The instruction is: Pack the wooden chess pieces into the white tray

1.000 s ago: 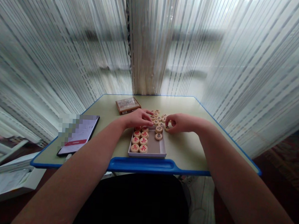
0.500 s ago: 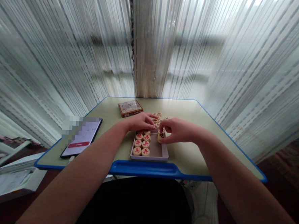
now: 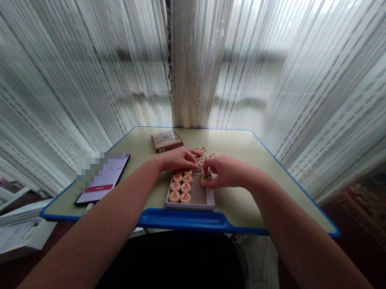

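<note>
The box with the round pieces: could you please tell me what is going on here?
A person's right hand holds a black-marked piece at the right side of the open box. The left hand is at the box's far left part, its fingers reaching toward loose pieces on the table beyond. Red-marked pieces stand in two rows along the box's left side.
</note>
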### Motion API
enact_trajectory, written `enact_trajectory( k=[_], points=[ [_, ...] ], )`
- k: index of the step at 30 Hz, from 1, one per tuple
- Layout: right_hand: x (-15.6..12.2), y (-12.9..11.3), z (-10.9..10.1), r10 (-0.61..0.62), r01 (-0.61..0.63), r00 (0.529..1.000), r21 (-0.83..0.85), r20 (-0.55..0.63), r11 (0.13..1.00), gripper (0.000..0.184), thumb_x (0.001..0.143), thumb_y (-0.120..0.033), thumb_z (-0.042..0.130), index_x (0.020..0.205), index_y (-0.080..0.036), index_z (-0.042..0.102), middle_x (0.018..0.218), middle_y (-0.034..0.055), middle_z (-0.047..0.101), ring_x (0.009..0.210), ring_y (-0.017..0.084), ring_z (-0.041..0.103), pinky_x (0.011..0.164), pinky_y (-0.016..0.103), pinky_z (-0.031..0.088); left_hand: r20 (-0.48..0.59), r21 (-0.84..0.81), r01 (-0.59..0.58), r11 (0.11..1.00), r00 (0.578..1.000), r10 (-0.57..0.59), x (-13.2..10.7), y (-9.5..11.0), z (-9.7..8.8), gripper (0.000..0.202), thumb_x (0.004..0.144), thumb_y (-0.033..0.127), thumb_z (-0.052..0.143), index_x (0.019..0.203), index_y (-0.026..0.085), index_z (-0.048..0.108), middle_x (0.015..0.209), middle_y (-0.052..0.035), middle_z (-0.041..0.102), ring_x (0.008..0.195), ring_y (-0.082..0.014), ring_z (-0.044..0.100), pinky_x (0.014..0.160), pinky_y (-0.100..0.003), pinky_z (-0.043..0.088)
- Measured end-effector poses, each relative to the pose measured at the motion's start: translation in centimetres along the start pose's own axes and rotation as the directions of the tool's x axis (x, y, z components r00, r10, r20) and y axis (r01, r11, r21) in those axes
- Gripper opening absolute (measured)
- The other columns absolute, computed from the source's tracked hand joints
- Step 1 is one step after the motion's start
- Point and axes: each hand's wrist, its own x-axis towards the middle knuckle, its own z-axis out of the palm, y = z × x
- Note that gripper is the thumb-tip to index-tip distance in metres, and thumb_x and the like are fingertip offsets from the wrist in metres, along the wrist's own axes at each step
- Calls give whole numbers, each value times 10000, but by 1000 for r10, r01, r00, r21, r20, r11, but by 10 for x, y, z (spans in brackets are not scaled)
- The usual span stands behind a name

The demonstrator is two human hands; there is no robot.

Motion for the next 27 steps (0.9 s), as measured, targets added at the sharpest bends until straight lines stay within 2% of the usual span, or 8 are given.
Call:
enact_trajectory(
  k=[12,19,22,27],
  points=[
    [-2,-1,-2,0,-1,1000,19,10,1000,271,639,-347,613,853,-181,638,716,17,595,604,116,478,548,225,312,0,-19,28,999,1000,-28,-1,3,0,277,675,407,636,773,162,722,1283,-74,500,1121,-227,496,968,-301,341],
    [-2,-3,-6,-31,32,999,43,-11,999,243,675,-337,572,833,-165,642,691,21,592,587,113,463,533,224,296,13,-21,2,1000,1000,-2,0,1,-1,304,674,431,630,796,169,723,1290,-69,493,1103,-227,506,959,-294,347],
    [1,1,-7,60,-60,990,5,-124,998,216,737,-297,497,815,-168,651,653,23,594,551,107,452,523,230,283,22,-13,-1,1000,1000,2,-1,0,-1,285,685,418,625,778,167,723,1286,-65,496,1096,-218,509,956,-284,343],
    [10,15,-4,215,-256,901,-61,-378,965,228,759,-288,469,799,-172,662,655,40,618,572,127,488,561,246,307,32,-12,19,1000,999,-18,-1,0,-2,257,689,406,624,751,175,720,1300,-54,484,1100,-214,504,948,-282,345]
  ],
)
